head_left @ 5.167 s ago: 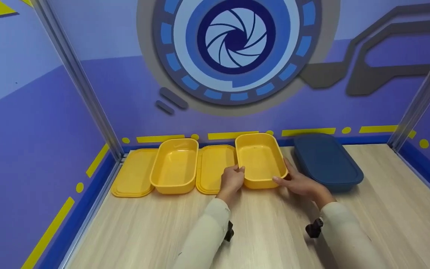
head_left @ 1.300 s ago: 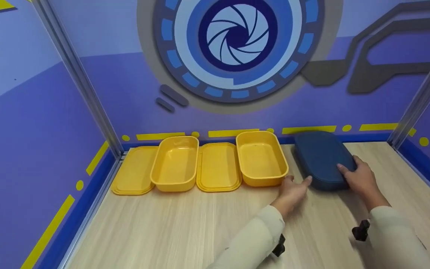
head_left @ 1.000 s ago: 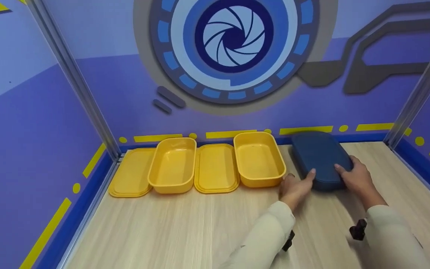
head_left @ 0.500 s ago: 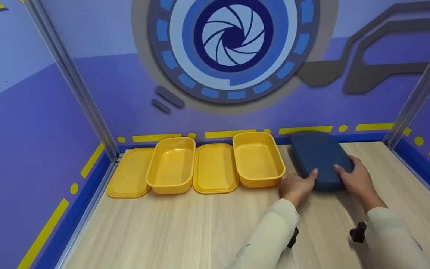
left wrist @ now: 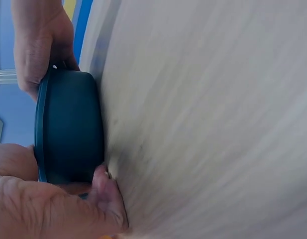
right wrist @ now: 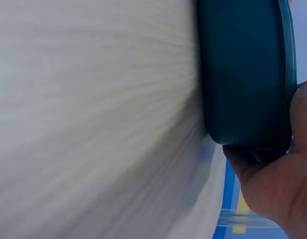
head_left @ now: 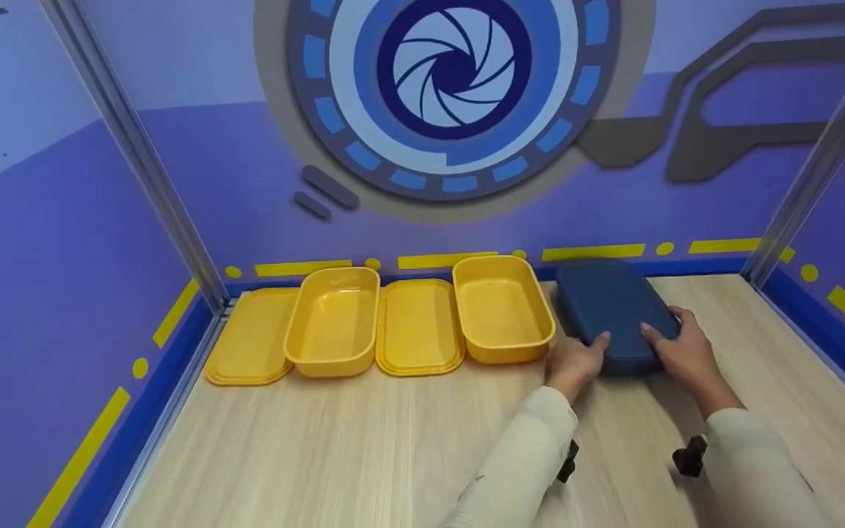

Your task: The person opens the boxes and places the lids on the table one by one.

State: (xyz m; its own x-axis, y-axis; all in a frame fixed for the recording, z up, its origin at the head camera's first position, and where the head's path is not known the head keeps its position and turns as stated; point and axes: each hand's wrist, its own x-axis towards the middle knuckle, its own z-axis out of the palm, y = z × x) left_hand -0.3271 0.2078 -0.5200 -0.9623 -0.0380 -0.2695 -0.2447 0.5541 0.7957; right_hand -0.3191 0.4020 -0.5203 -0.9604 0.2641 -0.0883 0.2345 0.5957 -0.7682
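On the right side of the bench [head_left: 408,455], your two hands hold the blue box [head_left: 609,308] by its near end. Your left hand [head_left: 575,361] curls round the near left corner, and your right hand [head_left: 679,352] curls round the near right corner. Its lid is on. Just left of it sit two yellow tubs [head_left: 502,308] and two yellow lids [head_left: 416,326].
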